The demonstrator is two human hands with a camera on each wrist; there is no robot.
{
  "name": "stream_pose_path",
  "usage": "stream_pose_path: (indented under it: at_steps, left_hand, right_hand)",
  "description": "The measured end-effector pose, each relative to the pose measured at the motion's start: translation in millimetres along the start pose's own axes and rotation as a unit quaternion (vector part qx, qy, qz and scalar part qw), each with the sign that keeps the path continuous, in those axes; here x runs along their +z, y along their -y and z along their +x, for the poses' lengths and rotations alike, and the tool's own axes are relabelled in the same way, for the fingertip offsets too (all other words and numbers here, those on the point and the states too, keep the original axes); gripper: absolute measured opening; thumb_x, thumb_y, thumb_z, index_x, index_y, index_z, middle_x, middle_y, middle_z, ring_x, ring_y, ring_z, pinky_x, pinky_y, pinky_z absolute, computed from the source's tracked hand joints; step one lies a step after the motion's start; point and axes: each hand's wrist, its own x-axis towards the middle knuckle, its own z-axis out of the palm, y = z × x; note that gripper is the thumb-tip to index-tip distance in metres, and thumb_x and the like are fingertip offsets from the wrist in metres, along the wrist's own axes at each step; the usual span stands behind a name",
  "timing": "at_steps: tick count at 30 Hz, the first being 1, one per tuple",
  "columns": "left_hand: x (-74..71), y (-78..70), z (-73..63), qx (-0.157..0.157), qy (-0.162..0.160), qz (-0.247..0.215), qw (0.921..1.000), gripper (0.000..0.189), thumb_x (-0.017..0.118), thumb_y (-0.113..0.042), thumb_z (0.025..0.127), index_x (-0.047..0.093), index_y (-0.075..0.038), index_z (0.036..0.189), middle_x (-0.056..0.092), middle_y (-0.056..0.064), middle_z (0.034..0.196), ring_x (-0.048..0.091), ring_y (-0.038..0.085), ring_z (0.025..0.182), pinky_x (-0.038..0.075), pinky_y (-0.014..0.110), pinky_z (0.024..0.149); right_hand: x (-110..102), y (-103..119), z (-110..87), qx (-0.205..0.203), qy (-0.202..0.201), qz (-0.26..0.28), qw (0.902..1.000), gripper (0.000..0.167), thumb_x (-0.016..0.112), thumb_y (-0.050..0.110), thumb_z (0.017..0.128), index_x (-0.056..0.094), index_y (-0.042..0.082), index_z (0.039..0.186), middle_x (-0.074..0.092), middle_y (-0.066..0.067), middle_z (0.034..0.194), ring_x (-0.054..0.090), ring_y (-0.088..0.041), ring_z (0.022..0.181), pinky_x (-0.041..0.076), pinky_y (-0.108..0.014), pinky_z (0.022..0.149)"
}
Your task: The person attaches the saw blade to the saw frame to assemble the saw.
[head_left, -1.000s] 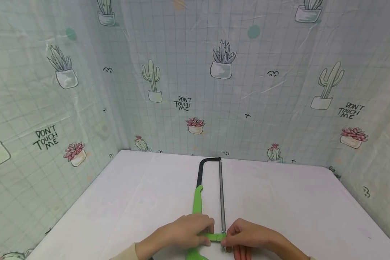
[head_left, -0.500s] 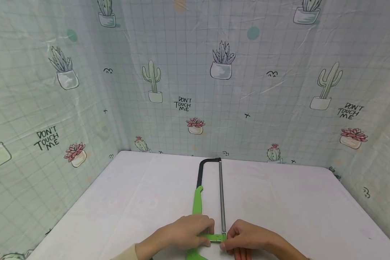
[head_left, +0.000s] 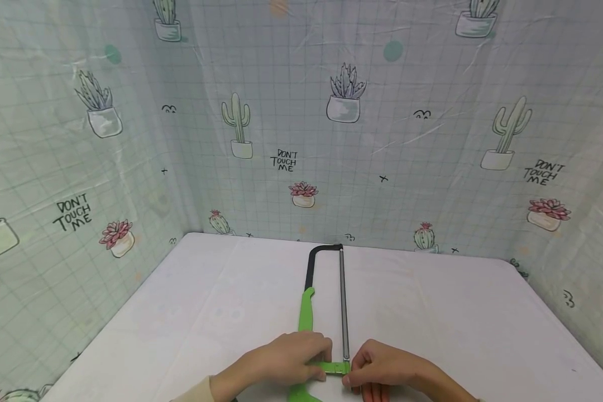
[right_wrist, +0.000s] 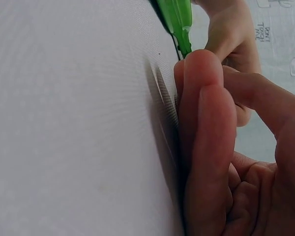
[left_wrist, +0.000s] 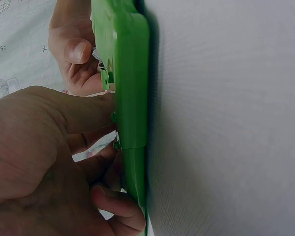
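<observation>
A hacksaw lies on the white table in the head view, its black frame [head_left: 311, 268] and thin metal blade [head_left: 344, 307] pointing away from me. My left hand [head_left: 293, 357] grips its green body [head_left: 305, 312], thumb and fingers over the crosspiece [head_left: 334, 368]. In the left wrist view, the fingers wrap about the green body [left_wrist: 132, 98]. At the blade's near end, my right hand [head_left: 382, 363] pinches a small part that its fingers mostly cover. A threaded metal piece [right_wrist: 166, 96] shows beside those fingers in the right wrist view.
The white table [head_left: 221, 296] spreads around the saw on every side. Behind it and along both sides hangs a pale grid-patterned sheet [head_left: 382, 139] printed with cactus drawings. Light sleeves [head_left: 198, 391] cover the wrists at the bottom edge.
My right fingertips have shifted slightly at the blade's near end. The left hand and the hacksaw stay in place.
</observation>
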Motion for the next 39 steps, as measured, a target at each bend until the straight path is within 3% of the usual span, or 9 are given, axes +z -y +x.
stream_pose_path:
  at_steps: [11, 18, 26, 34, 39]
  left_hand:
    - [0.8, 0.9, 1.7, 0.003, 0.002, 0.007, 1.0000, 0.015, 0.076, -0.033, 0.092, 0.064, -0.030, 0.100, 0.053, -0.021, 0.086, 0.048, -0.003, 0.079, 0.043, 0.018, 0.068]
    - [1.4, 1.2, 2.9, 0.007, 0.005, 0.004, 1.0000, 0.015, 0.076, -0.034, 0.091, 0.065, -0.029, 0.101, 0.054, -0.021, 0.087, 0.049, -0.004, 0.079, 0.044, 0.018, 0.070]
    - [0.1, 1.4, 1.6, -0.003, -0.002, 0.006, 1.0000, 0.015, 0.076, -0.034, 0.091, 0.064, -0.031, 0.100, 0.053, -0.021, 0.086, 0.048, -0.003, 0.078, 0.043, 0.019, 0.068]
    - [-0.2, 2.9, 3.1, -0.007, 0.005, -0.001, 1.0000, 0.015, 0.076, -0.034, 0.091, 0.065, -0.029, 0.100, 0.054, -0.021, 0.086, 0.049, -0.004, 0.078, 0.044, 0.019, 0.068]
    - [-1.2, 2.7, 2.3, -0.006, 0.007, -0.003, 1.0000, 0.015, 0.076, -0.034, 0.091, 0.065, -0.029, 0.101, 0.053, -0.021, 0.086, 0.048, -0.004, 0.077, 0.044, 0.018, 0.068]
  right_hand:
    - [2.9, 1.1, -1.7, 0.009, -0.024, -0.004, 0.9997, 0.040, 0.074, 0.032, 0.092, 0.072, -0.006, 0.080, 0.059, 0.007, 0.054, 0.050, 0.000, 0.044, 0.042, -0.015, 0.043]
    - [4.1, 2.6, -3.6, 0.011, -0.034, -0.007, 0.9993, 0.051, 0.075, 0.031, 0.090, 0.065, -0.018, 0.083, 0.057, 0.007, 0.053, 0.048, -0.001, 0.044, 0.040, -0.016, 0.043]
    - [3.2, 6.1, -2.0, 0.004, -0.033, -0.016, 0.9993, 0.048, 0.075, 0.031, 0.090, 0.067, -0.016, 0.082, 0.058, 0.006, 0.054, 0.049, -0.001, 0.044, 0.040, -0.015, 0.043]
    - [4.2, 5.8, -0.2, 0.016, -0.043, -0.012, 0.9989, 0.033, 0.076, 0.031, 0.089, 0.069, 0.007, 0.069, 0.057, 0.007, 0.053, 0.048, -0.001, 0.045, 0.040, -0.015, 0.044]
    - [4.6, 5.3, 0.7, 0.011, -0.042, -0.011, 0.9990, 0.046, 0.076, 0.031, 0.089, 0.065, -0.013, 0.075, 0.057, 0.008, 0.054, 0.048, -0.001, 0.046, 0.040, -0.016, 0.044]
